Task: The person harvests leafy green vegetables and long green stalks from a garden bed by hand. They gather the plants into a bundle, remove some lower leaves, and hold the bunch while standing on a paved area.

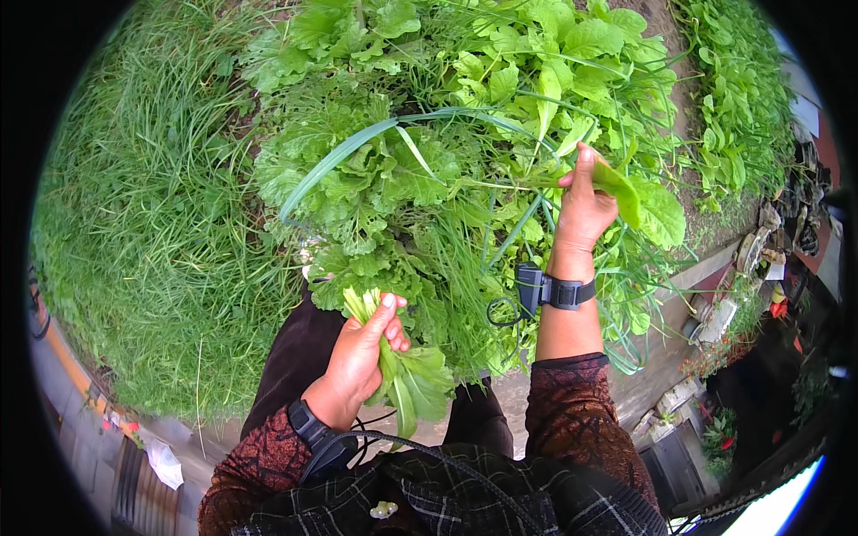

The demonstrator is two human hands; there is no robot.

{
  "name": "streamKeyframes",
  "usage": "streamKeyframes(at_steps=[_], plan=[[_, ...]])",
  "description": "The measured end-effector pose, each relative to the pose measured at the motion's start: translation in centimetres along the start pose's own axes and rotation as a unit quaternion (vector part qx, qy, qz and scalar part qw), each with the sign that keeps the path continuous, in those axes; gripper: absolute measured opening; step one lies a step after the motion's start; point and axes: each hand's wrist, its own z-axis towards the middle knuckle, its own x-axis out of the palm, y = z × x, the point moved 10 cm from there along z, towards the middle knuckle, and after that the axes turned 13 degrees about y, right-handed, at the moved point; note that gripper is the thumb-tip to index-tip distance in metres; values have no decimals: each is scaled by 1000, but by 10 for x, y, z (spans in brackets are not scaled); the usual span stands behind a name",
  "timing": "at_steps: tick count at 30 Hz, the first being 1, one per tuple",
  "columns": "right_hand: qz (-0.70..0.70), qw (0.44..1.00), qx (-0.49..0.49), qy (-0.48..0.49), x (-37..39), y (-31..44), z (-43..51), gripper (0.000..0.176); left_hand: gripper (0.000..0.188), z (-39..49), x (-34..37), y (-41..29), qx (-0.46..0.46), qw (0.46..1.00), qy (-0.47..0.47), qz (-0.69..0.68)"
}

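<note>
My left hand (pixel 365 355) is closed around a small bunch of leafy greens (pixel 422 385), with the pale stem ends above the fist and the leaves hanging below. My right hand (pixel 585 194) pinches a leafy green plant (pixel 657 211) by its stem between thumb and fingers. Its broad leaves point to the right, and its thin stem and roots reach left over the bed. A long green onion leaf (pixel 348 144) arches across the bed between the hands. Ragged leafy vegetables full of holes (pixel 362 167) grow before me. Each wrist wears a strapped black device.
Tall grass (pixel 161 234) covers the left side. Smooth-leaved greens (pixel 590 47) grow at the top, with another green row (pixel 730 114) beyond a strip of soil. A concrete edging (pixel 704 268) runs along the right, beside rubble and red flowers (pixel 777 308). A cable (pixel 429 449) crosses my front.
</note>
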Motion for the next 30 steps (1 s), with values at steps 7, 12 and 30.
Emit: streamKeyframes(at_steps=[7, 12, 30], plan=[[-12, 996, 39, 74, -5, 70, -1, 23, 30, 1, 3, -4, -1, 1000, -2, 1], [44, 997, 28, 51, -16, 76, -25, 22, 28, 0, 13, -5, -18, 1000, 23, 10], [-40, 871, -181, 454, 61, 115, -218, 20, 62, -3, 68, 10, 15, 979, 199, -50]])
